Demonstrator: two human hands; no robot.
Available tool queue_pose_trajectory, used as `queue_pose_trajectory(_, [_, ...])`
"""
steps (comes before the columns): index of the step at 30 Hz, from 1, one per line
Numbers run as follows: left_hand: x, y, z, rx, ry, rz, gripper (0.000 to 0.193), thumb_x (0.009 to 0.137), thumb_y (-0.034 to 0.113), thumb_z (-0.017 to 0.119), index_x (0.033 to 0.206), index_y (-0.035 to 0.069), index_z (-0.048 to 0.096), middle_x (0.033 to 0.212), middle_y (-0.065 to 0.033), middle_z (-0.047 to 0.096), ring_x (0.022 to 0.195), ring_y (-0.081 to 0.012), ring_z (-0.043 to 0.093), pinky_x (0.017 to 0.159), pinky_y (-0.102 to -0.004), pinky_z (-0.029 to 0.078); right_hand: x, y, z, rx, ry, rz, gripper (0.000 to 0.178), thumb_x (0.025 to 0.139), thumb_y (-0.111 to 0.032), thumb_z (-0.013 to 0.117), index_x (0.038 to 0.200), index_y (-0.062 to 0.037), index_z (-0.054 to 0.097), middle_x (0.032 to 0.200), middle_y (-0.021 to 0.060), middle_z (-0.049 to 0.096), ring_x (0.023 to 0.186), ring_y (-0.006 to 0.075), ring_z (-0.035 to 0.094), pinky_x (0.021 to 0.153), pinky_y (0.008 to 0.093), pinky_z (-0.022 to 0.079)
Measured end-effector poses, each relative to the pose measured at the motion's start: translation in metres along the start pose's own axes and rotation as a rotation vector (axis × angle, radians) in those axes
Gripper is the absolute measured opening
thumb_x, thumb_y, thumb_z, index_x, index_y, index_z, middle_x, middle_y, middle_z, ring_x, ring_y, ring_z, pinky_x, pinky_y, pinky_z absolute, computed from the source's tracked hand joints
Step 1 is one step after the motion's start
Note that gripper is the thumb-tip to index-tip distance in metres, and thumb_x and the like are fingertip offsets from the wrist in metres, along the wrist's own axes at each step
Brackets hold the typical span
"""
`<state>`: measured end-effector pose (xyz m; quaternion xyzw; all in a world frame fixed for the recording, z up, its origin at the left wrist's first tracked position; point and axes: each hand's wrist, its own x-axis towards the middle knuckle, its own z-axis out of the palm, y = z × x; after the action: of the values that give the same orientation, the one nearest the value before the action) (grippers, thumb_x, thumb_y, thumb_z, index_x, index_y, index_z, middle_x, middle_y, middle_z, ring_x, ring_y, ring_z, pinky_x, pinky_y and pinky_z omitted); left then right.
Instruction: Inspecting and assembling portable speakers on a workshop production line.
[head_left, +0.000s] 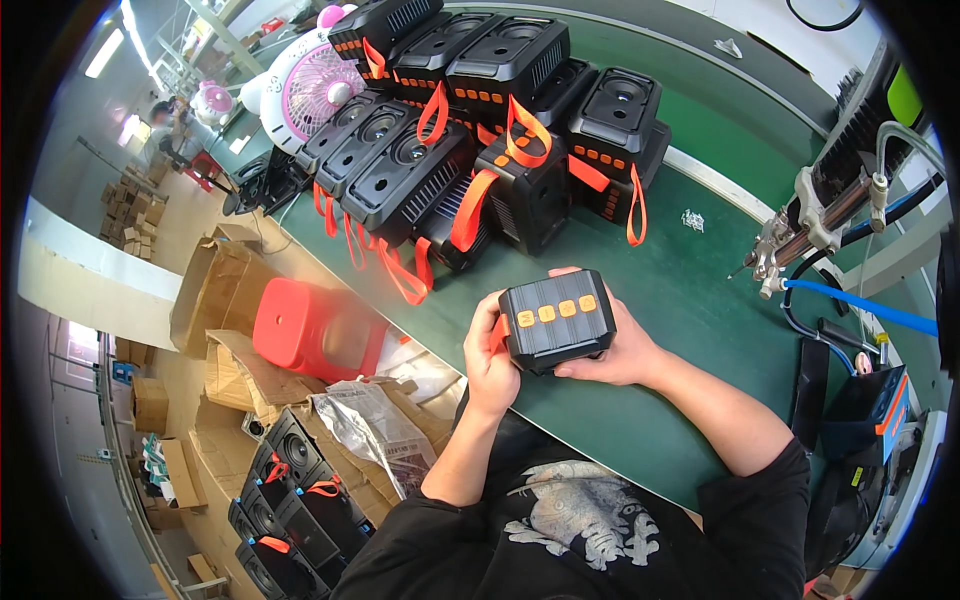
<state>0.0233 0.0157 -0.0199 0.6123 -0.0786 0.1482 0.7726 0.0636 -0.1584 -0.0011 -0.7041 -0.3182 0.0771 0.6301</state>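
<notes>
Between both hands I hold a black speaker over the near edge of the green table, its side with several orange buttons facing up. My left hand wraps its left side, next to a bit of orange strap. Around the right side and underneath curls my right hand; some of its fingers are hidden behind the speaker. Just beyond, another black speaker with an orange strap stands upright at the front of a heap of similar speakers, some stacked on others.
A pile of small screws lies on the green table. To the right are a metal screw-feeding fixture and a blue hose. A pink-and-white fan stands far left. Left below are a red stool and a carton of speakers.
</notes>
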Motion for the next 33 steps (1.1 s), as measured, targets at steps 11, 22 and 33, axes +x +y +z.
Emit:
queue_pose_trajectory(11, [0.0008,-0.0015,0.0009,0.000,0.018,0.012,0.028,0.089,0.010,0.051,0.114,-0.001,0.051,0.105,-0.0029,0.057,0.097,-0.0093,0.054,0.087,-0.0238,0.043,0.0004,-0.0008,-0.0008,-0.021,-0.001,-0.006,0.095,0.060,-0.029,0.085,0.135,-0.0014,0.034,0.119,0.0105,0.054,0.112,0.0213,0.052,0.099,0.0352,0.039])
queue_pose_trajectory(22, [-0.0004,0.0001,0.0000,-0.035,0.002,-0.001,0.042,0.073,-0.012,0.038,0.113,-0.003,0.051,0.109,-0.0078,0.054,0.104,-0.0146,0.051,0.095,-0.0263,0.038,0.0000,0.0026,-0.0006,-0.024,-0.002,-0.011,0.095,0.060,-0.028,0.086,0.135,-0.0015,0.034,0.117,0.0103,0.054,0.111,0.0211,0.053,0.098,0.0352,0.040])
queue_pose_trajectory(33, [-0.0004,0.0005,-0.0001,-0.032,-0.005,0.005,0.041,0.074,-0.011,0.038,0.112,-0.003,0.051,0.109,-0.0078,0.054,0.103,-0.0147,0.051,0.094,-0.0262,0.038,0.0001,0.0024,-0.0005,-0.020,-0.003,-0.013,0.095,0.060,-0.027,0.086,0.135,-0.0014,0.033,0.119,0.0105,0.053,0.112,0.0206,0.052,0.098,0.0349,0.039])
